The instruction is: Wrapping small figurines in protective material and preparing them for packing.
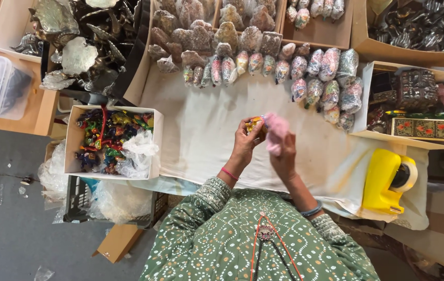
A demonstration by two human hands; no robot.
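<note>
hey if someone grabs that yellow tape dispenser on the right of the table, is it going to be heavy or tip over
The tape dispenser looks chunky with a broad body, so it is probably heavy for its size and unlikely to tip. It lies on loose cloth near the table edge, so a push may bunch the cloth rather than slide it. Its smooth plastic could be a little slippery.

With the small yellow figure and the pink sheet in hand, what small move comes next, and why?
Probably fold the pink foam sheet further around the small yellow painted figure: the left hand holds the figure half bare, the right hand pinches the sheet, and wrapped pieces lie in rows beyond.
</note>
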